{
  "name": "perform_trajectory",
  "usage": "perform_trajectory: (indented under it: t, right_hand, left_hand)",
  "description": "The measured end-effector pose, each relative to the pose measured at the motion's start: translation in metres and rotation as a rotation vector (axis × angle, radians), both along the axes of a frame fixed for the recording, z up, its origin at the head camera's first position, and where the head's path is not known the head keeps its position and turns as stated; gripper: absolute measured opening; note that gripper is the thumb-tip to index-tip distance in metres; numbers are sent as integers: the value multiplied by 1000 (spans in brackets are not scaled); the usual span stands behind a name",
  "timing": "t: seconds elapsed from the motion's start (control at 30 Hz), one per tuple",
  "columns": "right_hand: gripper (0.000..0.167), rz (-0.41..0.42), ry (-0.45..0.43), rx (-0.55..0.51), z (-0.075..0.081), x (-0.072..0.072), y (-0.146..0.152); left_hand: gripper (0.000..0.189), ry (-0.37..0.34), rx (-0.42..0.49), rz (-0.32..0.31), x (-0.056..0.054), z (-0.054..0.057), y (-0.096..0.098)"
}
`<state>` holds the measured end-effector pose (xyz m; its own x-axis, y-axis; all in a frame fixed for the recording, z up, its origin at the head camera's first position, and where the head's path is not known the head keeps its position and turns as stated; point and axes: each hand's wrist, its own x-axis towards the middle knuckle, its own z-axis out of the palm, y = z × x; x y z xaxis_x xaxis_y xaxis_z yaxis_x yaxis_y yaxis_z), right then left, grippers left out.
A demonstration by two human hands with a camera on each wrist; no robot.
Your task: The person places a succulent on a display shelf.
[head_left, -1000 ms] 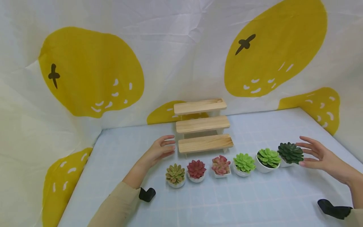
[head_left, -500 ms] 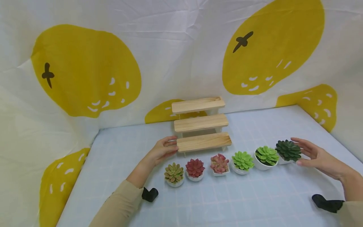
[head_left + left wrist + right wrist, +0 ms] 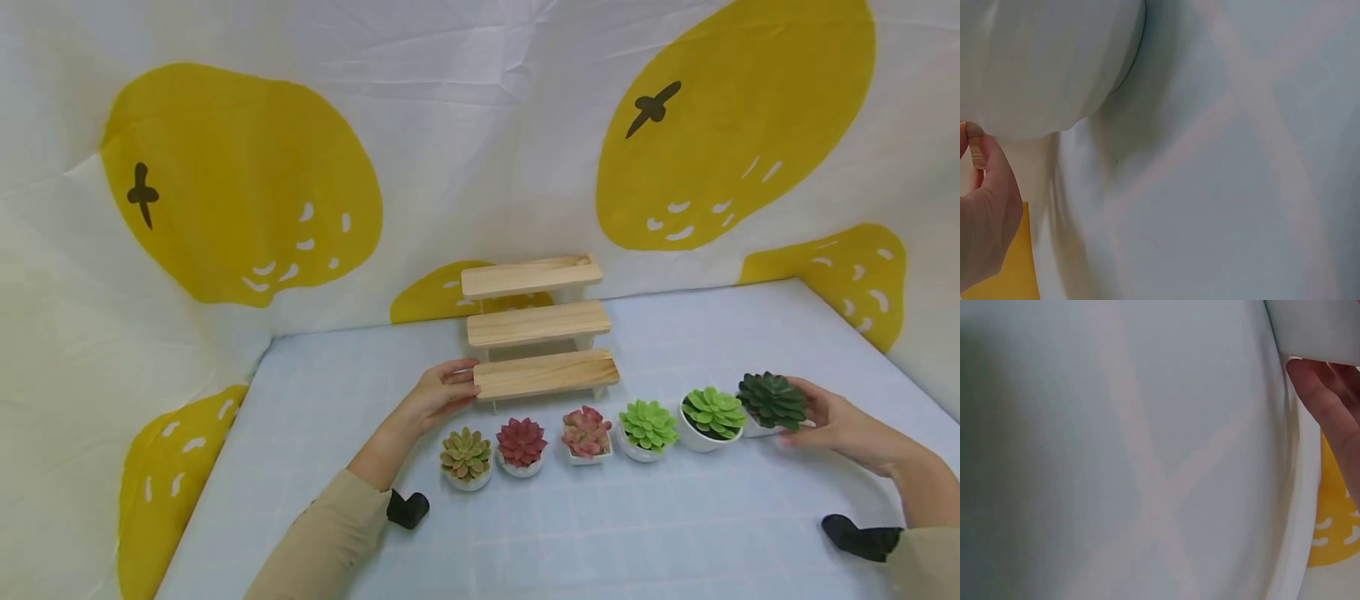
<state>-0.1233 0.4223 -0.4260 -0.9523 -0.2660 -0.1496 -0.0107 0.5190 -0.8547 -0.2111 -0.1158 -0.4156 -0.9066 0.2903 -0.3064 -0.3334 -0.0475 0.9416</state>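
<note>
At the middle back of the table is a three-tier wooden display stand (image 3: 547, 373) with pale supports. My left hand (image 3: 438, 393) grips the left end of its lowest board; in the left wrist view the thumb and fingers pinch the wood's end. Far right in the row, a dark green succulent (image 3: 772, 401) sits in a white pot (image 3: 1322, 328). My right hand (image 3: 836, 425) holds this pot from its right side, with some fingers hidden behind the plant.
Left of the dark plant stand two bright green succulents (image 3: 712, 413) (image 3: 648, 425), a pink one (image 3: 587, 431), a dark red one (image 3: 522, 443) and an olive one (image 3: 466, 455), all in white pots. A white curtain (image 3: 480, 167) with yellow fruit prints hangs behind the table.
My left hand has moved right onto the lowest board's end and taken hold of it. My right hand has moved left and closed round the dark green succulent's pot. The plants have not visibly moved.
</note>
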Motion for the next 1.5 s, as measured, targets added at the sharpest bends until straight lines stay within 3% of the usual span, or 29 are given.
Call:
perform_trajectory:
  t: [0.3,0.87,1.13,1.5]
  right_hand:
    - [85,-58,-60,186,3,-3,-7]
    - [82,-133,-79,178,0,0,-3]
    - [89,-150,-91,154,4,-3,1]
    - [81,-168,-47,236,17,-8,-1]
  left_hand:
    - [52,-8,8,14,0,1,3]
    - [51,-42,42,80,4,0,7]
    - [51,-47,44,112,6,1,8]
    - [49,-25,55,134,7,-2,10]
